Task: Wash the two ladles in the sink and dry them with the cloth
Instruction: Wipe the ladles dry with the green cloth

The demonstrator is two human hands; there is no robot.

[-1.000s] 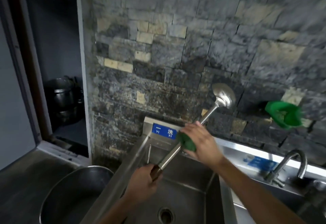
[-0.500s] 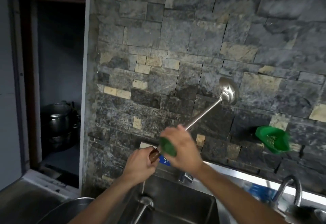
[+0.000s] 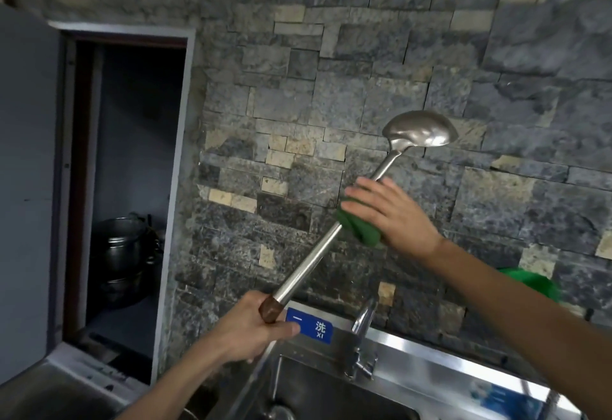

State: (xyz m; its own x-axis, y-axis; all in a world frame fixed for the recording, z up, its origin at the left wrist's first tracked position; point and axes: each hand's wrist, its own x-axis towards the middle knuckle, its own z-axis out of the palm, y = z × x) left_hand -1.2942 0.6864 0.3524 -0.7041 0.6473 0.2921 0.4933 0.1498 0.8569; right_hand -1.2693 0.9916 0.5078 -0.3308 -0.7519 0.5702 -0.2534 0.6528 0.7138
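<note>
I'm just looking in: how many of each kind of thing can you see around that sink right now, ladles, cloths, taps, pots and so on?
Ladle: 1
Green cloth: 1
Tap: 1
Blue sign: 1
Stacked pots in the side opening: 2
Green thing behind the right arm, partly hidden: 1
Total: 7

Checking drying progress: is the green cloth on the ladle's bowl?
No, the right hand holds the green cloth around the ladle shaft.
</note>
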